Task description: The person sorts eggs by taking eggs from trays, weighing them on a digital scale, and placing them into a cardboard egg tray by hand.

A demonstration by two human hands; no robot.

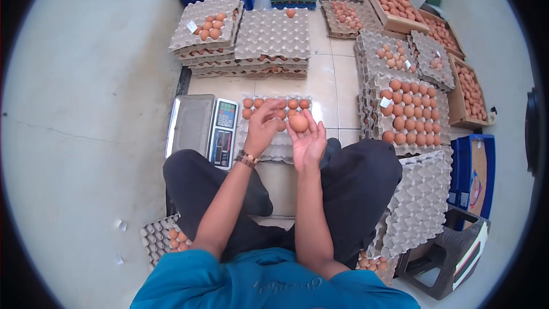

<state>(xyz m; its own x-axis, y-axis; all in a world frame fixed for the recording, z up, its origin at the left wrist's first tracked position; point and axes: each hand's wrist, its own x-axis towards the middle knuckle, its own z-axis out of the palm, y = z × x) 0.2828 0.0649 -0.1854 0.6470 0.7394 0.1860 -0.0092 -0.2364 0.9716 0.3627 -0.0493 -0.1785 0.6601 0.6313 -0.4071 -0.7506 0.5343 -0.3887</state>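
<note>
My right hand (309, 144) is palm up, with its fingers curled around a brown egg (298, 123). Just to its left, my left hand (262, 127) has its fingers bent and apart, with a bracelet at the wrist. Another egg (280, 125) shows close to the left thumb; whether it touches the hand I cannot tell. Below both hands lies a grey pulp egg tray (274, 151), with brown eggs in its far rows and bare cups nearer me. My hands cover part of the tray.
A digital scale (223, 131) with a steel pan stands left of the tray. Stacked egg trays (271, 34) rise ahead, and a fuller stack (410, 111) is at right. Wooden egg crates (394, 3), a blue crate (473, 171) and a dark stool (440, 252) line the right side.
</note>
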